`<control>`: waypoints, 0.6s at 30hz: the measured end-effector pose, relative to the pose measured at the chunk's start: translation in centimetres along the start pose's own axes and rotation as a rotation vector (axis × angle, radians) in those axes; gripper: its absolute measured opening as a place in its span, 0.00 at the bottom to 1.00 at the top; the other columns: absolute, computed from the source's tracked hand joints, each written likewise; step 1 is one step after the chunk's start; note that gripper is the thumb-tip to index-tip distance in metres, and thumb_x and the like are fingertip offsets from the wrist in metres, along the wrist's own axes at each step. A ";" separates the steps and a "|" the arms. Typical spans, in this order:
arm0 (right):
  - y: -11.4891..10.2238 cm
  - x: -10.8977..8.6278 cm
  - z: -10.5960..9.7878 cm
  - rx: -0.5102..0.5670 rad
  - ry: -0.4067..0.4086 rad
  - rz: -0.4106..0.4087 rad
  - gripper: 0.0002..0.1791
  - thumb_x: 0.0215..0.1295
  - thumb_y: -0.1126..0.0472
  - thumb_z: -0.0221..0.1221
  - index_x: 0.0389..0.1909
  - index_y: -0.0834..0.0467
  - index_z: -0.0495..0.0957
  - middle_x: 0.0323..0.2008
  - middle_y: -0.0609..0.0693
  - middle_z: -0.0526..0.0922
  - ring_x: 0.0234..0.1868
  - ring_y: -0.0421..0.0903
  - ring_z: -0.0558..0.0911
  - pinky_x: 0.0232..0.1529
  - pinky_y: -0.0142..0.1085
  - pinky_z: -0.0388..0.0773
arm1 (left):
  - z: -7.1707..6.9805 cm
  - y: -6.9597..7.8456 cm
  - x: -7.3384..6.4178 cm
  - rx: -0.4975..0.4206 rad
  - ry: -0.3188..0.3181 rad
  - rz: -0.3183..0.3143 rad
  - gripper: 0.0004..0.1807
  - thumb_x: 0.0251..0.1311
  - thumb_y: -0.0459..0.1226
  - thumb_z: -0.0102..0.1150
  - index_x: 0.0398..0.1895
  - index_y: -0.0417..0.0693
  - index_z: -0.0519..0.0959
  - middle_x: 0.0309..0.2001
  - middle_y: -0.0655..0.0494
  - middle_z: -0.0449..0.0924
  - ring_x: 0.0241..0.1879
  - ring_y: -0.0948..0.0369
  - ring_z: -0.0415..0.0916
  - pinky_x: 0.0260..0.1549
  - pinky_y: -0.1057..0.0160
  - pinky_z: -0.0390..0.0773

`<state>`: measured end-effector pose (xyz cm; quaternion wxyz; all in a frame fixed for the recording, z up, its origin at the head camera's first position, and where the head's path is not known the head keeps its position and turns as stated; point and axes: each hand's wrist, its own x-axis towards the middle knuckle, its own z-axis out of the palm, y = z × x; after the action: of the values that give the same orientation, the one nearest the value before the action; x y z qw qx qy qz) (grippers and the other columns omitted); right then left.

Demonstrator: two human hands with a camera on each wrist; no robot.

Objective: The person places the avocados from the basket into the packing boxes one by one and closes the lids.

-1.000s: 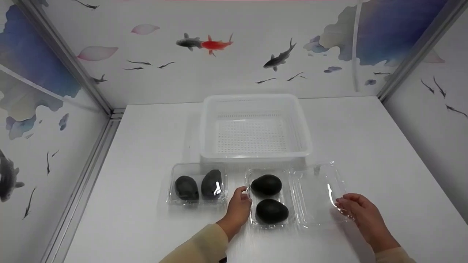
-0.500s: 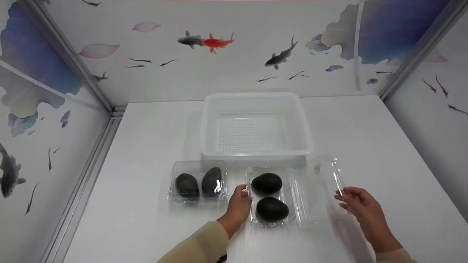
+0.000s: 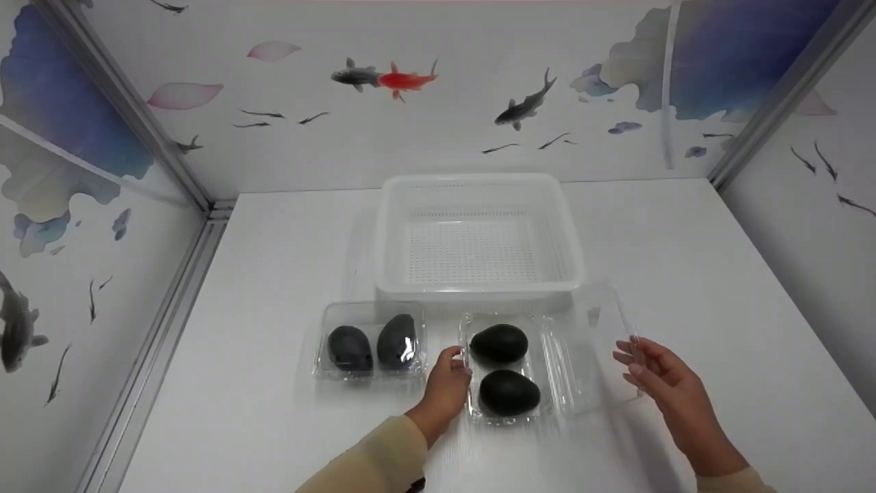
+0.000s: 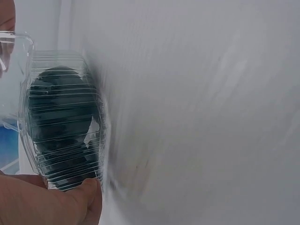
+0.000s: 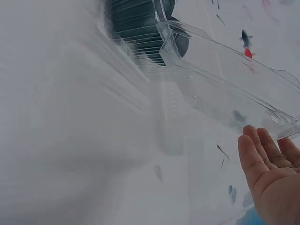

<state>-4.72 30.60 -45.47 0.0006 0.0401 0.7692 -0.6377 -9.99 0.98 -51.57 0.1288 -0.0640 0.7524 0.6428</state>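
Note:
In the head view my left hand (image 3: 445, 394) grips the left side of a clear plastic clamshell box (image 3: 545, 404). Two dark avocados, one far (image 3: 499, 344) and one near (image 3: 510, 393), lie in its base. Thumb and fingers show at the end wall in the left wrist view. The box's hinged lid (image 5: 225, 93) stands tilted up off the table on the right. My right hand (image 3: 674, 397) touches the lid's free edge with fairly straight fingers. A second clamshell box (image 3: 369, 311), with two avocados (image 3: 350, 350) under its lid, stands left of my left hand.
A white perforated plastic basket (image 3: 479, 286) stands behind the two boxes, with nothing in it. White panels printed with fish and petals enclose the white table (image 3: 274, 274) at the back and sides.
The lid has tilted further upward and to the left, with my right hand rising along with its edge. The pinching right fingers have straightened. My left hand and the avocados have stayed in place.

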 end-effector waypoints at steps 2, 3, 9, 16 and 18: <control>-0.3 -0.1 0.3 -0.049 -0.007 -0.017 0.27 0.72 0.62 0.53 0.67 0.69 0.59 0.53 0.31 0.77 0.54 0.29 0.77 0.48 0.24 0.75 | 0.0 0.0 0.0 0.006 0.005 0.006 0.23 0.59 0.28 0.48 0.60 0.33 0.66 0.45 0.41 0.74 0.43 0.51 0.73 0.46 0.53 0.73; -0.5 -0.1 0.5 -0.060 -0.011 -0.025 0.28 0.72 0.62 0.53 0.67 0.69 0.59 0.54 0.30 0.76 0.54 0.29 0.76 0.49 0.24 0.75 | 0.0 -0.1 0.0 0.010 0.008 0.008 0.23 0.59 0.28 0.48 0.60 0.33 0.66 0.45 0.41 0.74 0.43 0.51 0.73 0.46 0.53 0.73; -1.0 -0.2 1.4 -0.058 -0.018 -0.073 0.26 0.71 0.67 0.52 0.67 0.68 0.61 0.56 0.30 0.75 0.56 0.28 0.74 0.49 0.22 0.73 | 0.0 0.0 0.0 0.008 0.008 0.013 0.23 0.58 0.28 0.48 0.59 0.32 0.66 0.45 0.40 0.74 0.43 0.51 0.74 0.46 0.53 0.74; -1.7 -0.1 2.7 -0.059 -0.031 -0.105 0.28 0.71 0.67 0.51 0.70 0.64 0.58 0.57 0.31 0.74 0.59 0.28 0.72 0.53 0.19 0.68 | 0.0 0.0 -0.1 0.001 0.014 0.025 0.24 0.57 0.28 0.48 0.59 0.31 0.66 0.43 0.41 0.74 0.40 0.52 0.73 0.43 0.55 0.74; -1.9 -0.1 3.2 -0.061 -0.035 -0.113 0.28 0.71 0.68 0.52 0.70 0.64 0.59 0.58 0.33 0.75 0.59 0.28 0.72 0.53 0.20 0.69 | -0.1 0.0 -0.1 0.008 0.013 0.027 0.24 0.58 0.28 0.49 0.59 0.31 0.66 0.43 0.41 0.74 0.41 0.52 0.74 0.43 0.54 0.75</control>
<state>-4.90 27.14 -44.15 -0.0206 -0.0145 0.7891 -0.6137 -9.86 0.90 -51.51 0.1155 -0.0576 0.7566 0.6411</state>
